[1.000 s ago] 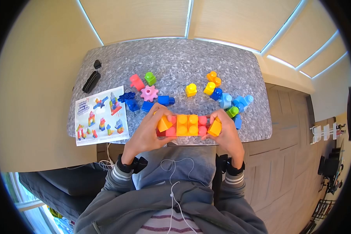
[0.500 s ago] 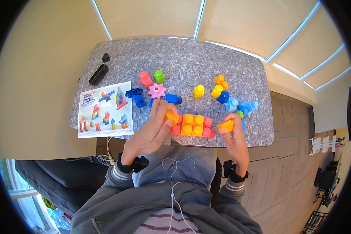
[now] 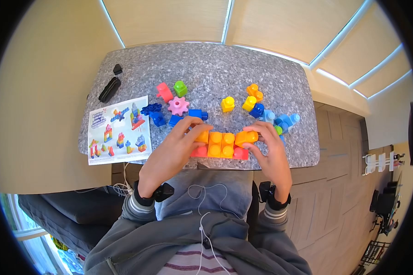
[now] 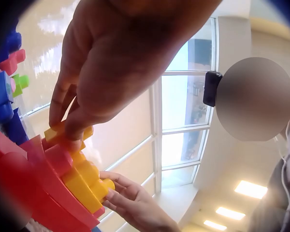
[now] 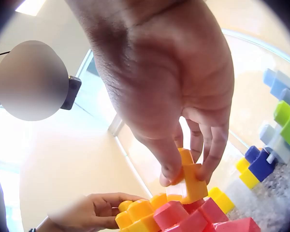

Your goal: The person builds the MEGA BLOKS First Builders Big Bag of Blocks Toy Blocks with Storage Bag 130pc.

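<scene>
White sheet (image 3: 114,131), about nine o'clock on table (image 3: 202,68): "Building" at its ten o'clock; lines below blurry, bottom print too small.

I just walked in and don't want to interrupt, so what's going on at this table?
A person is building with chunky toy bricks. The left hand and right hand each pinch an orange brick at opposite ends of a red base, with more orange bricks between them. Whether the pinched bricks are fully seated, I can't tell. Loose bricks, a pink gear and a picture sheet lie around.
</scene>
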A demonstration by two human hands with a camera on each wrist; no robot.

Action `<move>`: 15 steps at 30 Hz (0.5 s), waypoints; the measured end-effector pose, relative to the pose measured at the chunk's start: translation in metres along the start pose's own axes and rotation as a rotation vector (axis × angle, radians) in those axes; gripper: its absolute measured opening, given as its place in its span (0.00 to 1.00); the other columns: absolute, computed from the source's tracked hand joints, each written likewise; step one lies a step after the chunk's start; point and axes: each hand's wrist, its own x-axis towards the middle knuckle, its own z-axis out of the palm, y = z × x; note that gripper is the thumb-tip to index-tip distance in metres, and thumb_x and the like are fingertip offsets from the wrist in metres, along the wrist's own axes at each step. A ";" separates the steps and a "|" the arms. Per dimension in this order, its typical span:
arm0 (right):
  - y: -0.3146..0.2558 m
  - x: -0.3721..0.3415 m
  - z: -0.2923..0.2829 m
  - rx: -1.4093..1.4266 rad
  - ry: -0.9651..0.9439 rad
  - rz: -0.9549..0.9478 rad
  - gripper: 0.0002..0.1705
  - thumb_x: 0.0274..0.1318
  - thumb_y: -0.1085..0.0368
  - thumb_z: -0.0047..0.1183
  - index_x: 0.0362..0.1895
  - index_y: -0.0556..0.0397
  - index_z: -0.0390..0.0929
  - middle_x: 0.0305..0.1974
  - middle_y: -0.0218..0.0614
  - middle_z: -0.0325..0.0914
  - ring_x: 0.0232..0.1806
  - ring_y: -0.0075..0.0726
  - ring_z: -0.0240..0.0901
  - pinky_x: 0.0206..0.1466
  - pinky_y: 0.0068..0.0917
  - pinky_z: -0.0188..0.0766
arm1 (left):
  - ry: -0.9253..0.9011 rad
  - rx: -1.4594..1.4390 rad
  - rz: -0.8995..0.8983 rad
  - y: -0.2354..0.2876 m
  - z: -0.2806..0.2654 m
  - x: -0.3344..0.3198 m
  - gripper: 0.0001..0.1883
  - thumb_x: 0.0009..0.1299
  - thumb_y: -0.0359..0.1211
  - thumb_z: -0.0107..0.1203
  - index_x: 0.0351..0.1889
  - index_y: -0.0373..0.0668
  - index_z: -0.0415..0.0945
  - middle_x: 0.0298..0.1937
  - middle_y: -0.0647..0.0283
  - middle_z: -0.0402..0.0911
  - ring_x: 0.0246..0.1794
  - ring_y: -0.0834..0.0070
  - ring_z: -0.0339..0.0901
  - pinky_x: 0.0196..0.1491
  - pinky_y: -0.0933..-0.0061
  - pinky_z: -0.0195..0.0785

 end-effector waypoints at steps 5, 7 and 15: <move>-0.011 0.006 -0.007 -0.052 -0.059 -0.065 0.23 0.59 0.77 0.77 0.58 0.55 0.90 0.59 0.43 0.86 0.59 0.54 0.87 0.65 0.41 0.83 | 0.034 0.028 -0.003 0.001 0.003 0.004 0.25 0.78 0.22 0.67 0.72 0.42 0.81 0.68 0.51 0.83 0.68 0.46 0.83 0.68 0.52 0.79; -0.013 0.006 -0.007 -0.070 -0.083 -0.087 0.22 0.56 0.78 0.78 0.56 0.56 0.91 0.58 0.42 0.87 0.59 0.53 0.87 0.64 0.41 0.83 | 0.023 0.026 -0.005 -0.002 0.002 0.005 0.23 0.76 0.22 0.69 0.69 0.42 0.84 0.65 0.52 0.85 0.66 0.45 0.85 0.65 0.51 0.81; -0.015 0.009 0.005 -0.087 -0.012 0.010 0.29 0.50 0.79 0.81 0.60 0.52 0.95 0.49 0.41 0.89 0.48 0.48 0.87 0.53 0.37 0.83 | -0.025 0.069 -0.024 -0.006 -0.002 0.009 0.22 0.74 0.21 0.68 0.66 0.40 0.85 0.59 0.52 0.84 0.56 0.44 0.88 0.57 0.49 0.82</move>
